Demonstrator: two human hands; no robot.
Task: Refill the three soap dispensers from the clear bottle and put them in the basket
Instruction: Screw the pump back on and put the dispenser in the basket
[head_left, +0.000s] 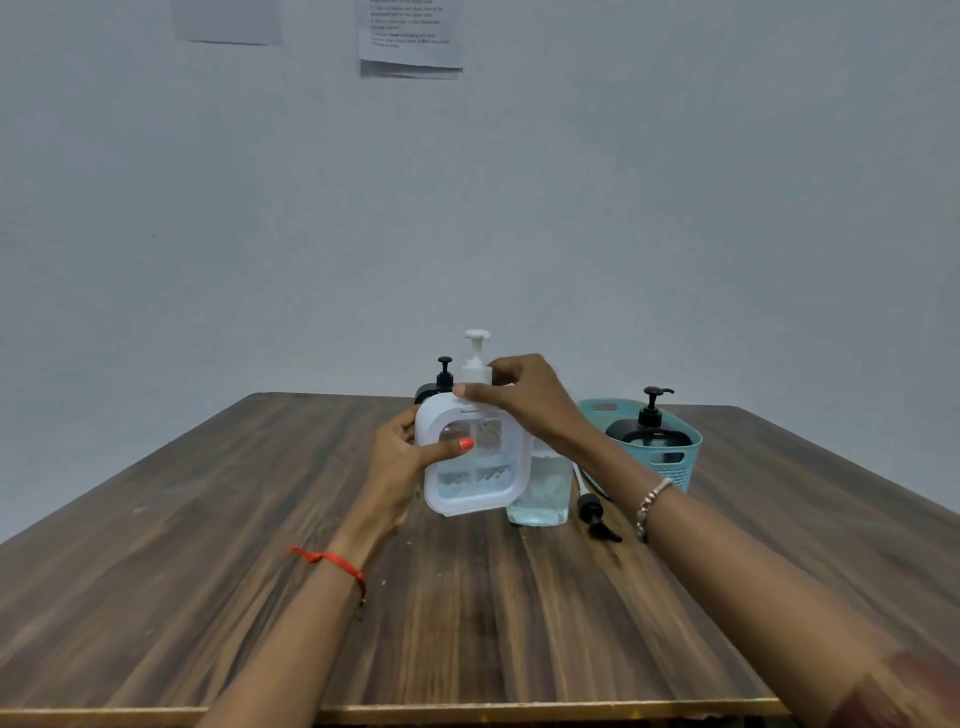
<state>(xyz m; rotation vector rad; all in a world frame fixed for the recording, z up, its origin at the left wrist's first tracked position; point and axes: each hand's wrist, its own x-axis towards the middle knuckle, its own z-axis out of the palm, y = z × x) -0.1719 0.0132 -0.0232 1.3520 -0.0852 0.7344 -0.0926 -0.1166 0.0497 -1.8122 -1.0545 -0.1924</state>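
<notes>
Right now I am gripping the white dispenser with both hands. My left hand is wrapping round its body, thumb pressing across the clear window, and my right hand is pinching the pump collar at its neck.

I am judging it to be light, stiff plastic, only part full by the liquid showing low in the window, and probably slick if soap is on it. So the flat sides are the place for holding and the collar is the place for twisting. It is looking squarish with rounded corners, white-framed and slightly tilted; whether its base is touching the surface I cannot tell.

Just under my right wrist the clear bottle is standing, its top hidden, with a loose black pump lying beside it. Farther off to the right of that hand, a black dispenser is sitting in the teal basket. A second black dispenser is peeking out just beyond my left hand.
</notes>
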